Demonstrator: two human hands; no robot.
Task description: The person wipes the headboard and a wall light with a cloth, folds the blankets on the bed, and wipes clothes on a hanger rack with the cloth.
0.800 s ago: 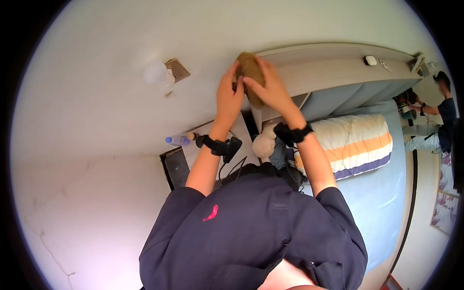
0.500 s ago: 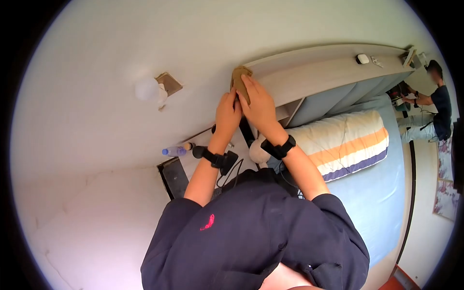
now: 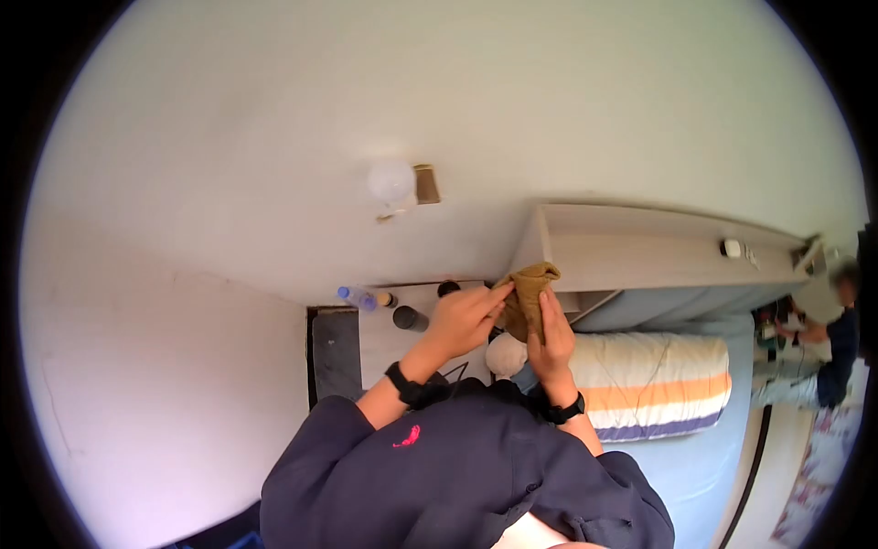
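Brown cloth [image 3: 524, 297] is just right of frame centre, bunched, top edge folded over, up between both hands. Left hand [image 3: 464, 322] comes in from lower left, fingertips pinching the cloth's left edge. Right hand [image 3: 552, 348] is lower and to the right, fingers up along the cloth's right side, gripping it. Part of the cloth is hidden by the fingers. Black band on each wrist.

Left of the hands, centre-left of frame: white table [image 3: 380, 348] with a clear bottle [image 3: 358, 298], blue cap, lying tilted in view; small jar [image 3: 388, 300] touching or just beside it, can't tell which; dark cylinder [image 3: 411, 318] near the left hand. Pale round object [image 3: 506, 356] just below the cloth, too blurred to ID.

Right half: headboard [image 3: 640, 247] behind the bed [image 3: 704, 476], striped bedding roll [image 3: 654, 384] on the bed near the right hand. Wall lamp [image 3: 391, 181] upper centre-left. Another person [image 3: 834, 361] at far right edge, blurred.
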